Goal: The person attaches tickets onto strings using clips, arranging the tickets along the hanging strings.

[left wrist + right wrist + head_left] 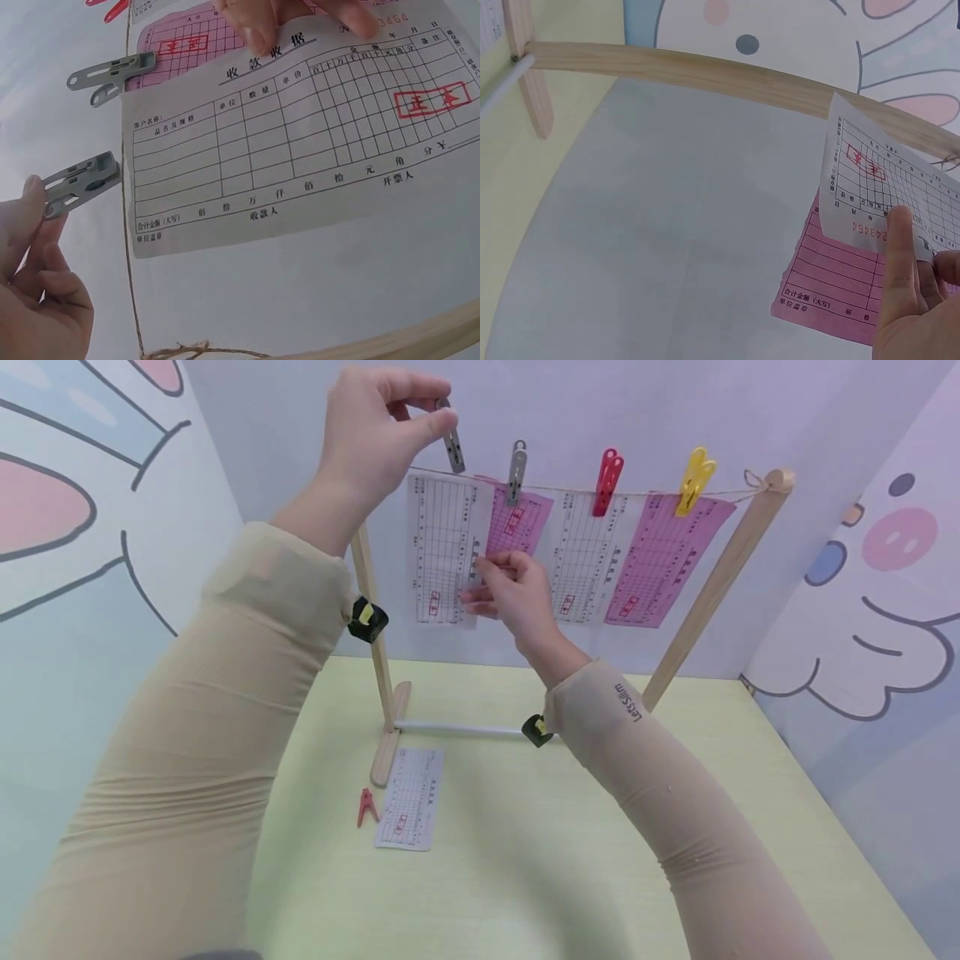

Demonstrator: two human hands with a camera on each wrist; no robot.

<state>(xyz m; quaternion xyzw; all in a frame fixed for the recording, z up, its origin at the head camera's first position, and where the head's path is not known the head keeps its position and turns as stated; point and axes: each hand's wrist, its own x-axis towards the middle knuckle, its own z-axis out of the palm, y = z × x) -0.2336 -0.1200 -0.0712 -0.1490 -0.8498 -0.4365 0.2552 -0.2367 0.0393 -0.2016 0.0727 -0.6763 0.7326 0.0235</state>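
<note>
My left hand [375,431] pinches a grey clothespin [81,184] by its handle end. Its tip is close to the twine [480,477], beside the top edge of a white receipt slip [442,552]; whether it touches cannot be told. My right hand [517,593] pinches that slip at its right edge, below the twine. A second grey clothespin [517,472] clips a pink receipt slip [517,518], partly behind the white one. Farther right, a red clothespin [608,482] holds a white slip [588,560] and a yellow clothespin [695,481] a pink slip [660,560].
The twine is tied to a wooden post [716,593] on the right; another post [369,577] stands left. A white rod [465,728] runs low between them. On the table [480,860] lie a loose white slip [410,797] and a red clothespin [367,807].
</note>
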